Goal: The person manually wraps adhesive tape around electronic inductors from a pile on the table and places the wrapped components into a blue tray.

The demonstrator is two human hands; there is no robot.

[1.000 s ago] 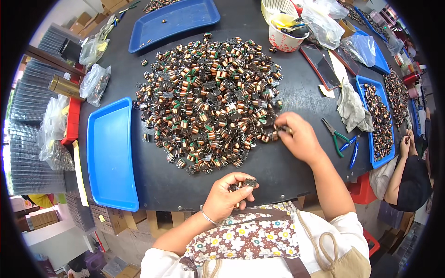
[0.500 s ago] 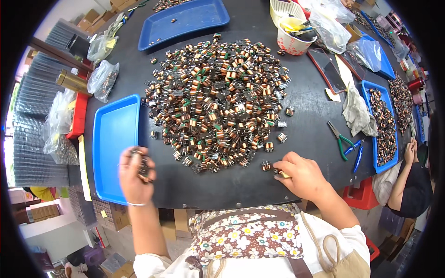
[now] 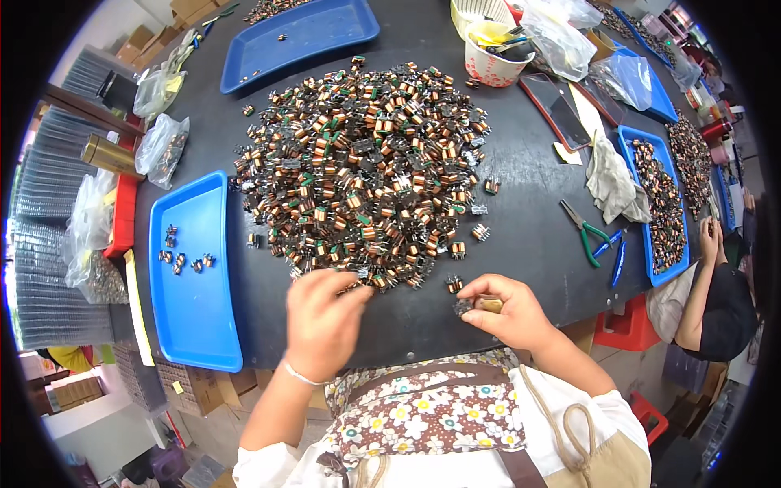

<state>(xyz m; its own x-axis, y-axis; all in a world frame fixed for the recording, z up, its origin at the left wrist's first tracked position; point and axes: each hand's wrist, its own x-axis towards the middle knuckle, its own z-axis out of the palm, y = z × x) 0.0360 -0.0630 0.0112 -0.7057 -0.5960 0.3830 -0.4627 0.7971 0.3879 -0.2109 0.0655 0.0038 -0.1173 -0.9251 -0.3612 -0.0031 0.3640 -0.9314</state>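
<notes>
A large heap of small copper-wound coils (image 3: pixel 366 163) with dark cores and metal pins covers the middle of the black table. At its front edge is my left hand (image 3: pixel 325 321), fingertips against the nearest coils; motion blurs the fingers, so any grip is unclear. My right hand (image 3: pixel 517 313) pinches a small dark coil (image 3: pixel 462 307) between thumb and fingers, and something yellowish shows under its curled fingers. Just beyond those fingertips lies a loose coil (image 3: pixel 454 284). Several coils (image 3: pixel 179 262) rest in the bright blue tray (image 3: pixel 195 325) to the left.
Green-handled pliers (image 3: pixel 586 236) and a blue tool (image 3: pixel 619 262) lie at right, beside a grey cloth (image 3: pixel 614 183) and a coil-filled blue tray (image 3: pixel 682 260). A darker blue tray (image 3: pixel 309 41) and a tool tub (image 3: pixel 492 69) stand behind. Another person's hand (image 3: pixel 711 236) appears far right.
My left hand has swung right from the left tray to the heap; the coils it held now lie in that tray. My right hand stays near the front edge, a dark coil showing at its fingertips.
</notes>
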